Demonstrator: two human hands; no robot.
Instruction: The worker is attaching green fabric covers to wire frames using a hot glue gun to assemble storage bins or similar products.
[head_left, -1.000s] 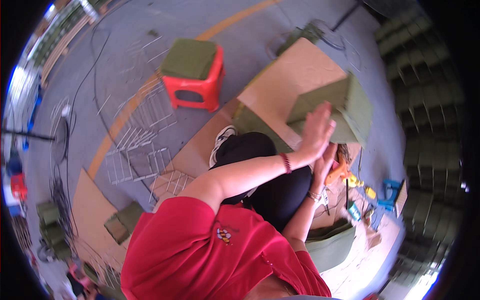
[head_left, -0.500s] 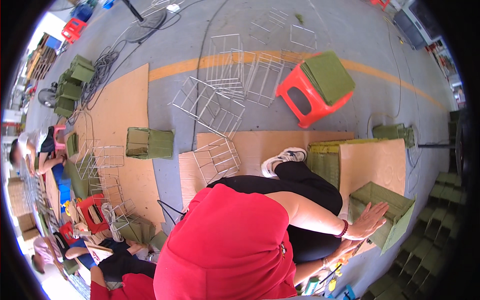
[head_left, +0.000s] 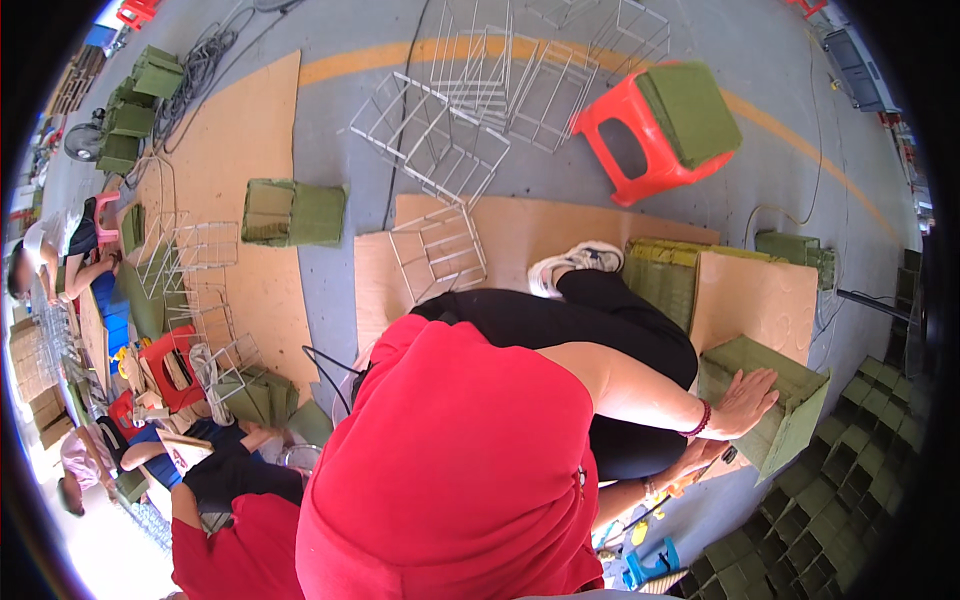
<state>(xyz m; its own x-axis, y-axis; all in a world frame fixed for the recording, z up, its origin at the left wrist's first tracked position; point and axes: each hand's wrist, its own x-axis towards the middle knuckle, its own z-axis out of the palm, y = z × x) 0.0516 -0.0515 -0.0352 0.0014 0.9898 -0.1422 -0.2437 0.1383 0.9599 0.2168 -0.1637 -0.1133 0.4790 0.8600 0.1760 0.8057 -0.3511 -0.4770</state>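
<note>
1. Location: the green box (head_left: 788,428) stands at the lower edge of the brown cardboard sheet (head_left: 755,298), near that sheet's lower right corner as viewed; whether the sheet bears its full base cannot be told
2. Left hand (head_left: 743,405): fingers extended and slightly spread, laid over the near side of the box; no closed grip is visible, and the exact contact area cannot be confirmed
3. Right hand (head_left: 697,458): positioned below the left hand, just beside the lower side of the box; partly covered, so whether it grips anything cannot be told
4. Weight: judged light, since the box appears hollow and thin-walled
5. Stiffness: judged moderate; walls should stand unaided but may bow under pressure at mid-panel
6. Surface: matt and seemingly textured; slipping is judged unlikely under a dry palm
7. Fragility: the rim and the corner seams are judged the weakest parts; avoid pinching or pulling one wall outward
8. Hold points: support two opposite walls with flat palms, close to the corners and low toward the base
9. Adjacent items: the green stack (head_left: 660,285) lies beside the cardboard sheet's left edge, well apart from both hands
</note>
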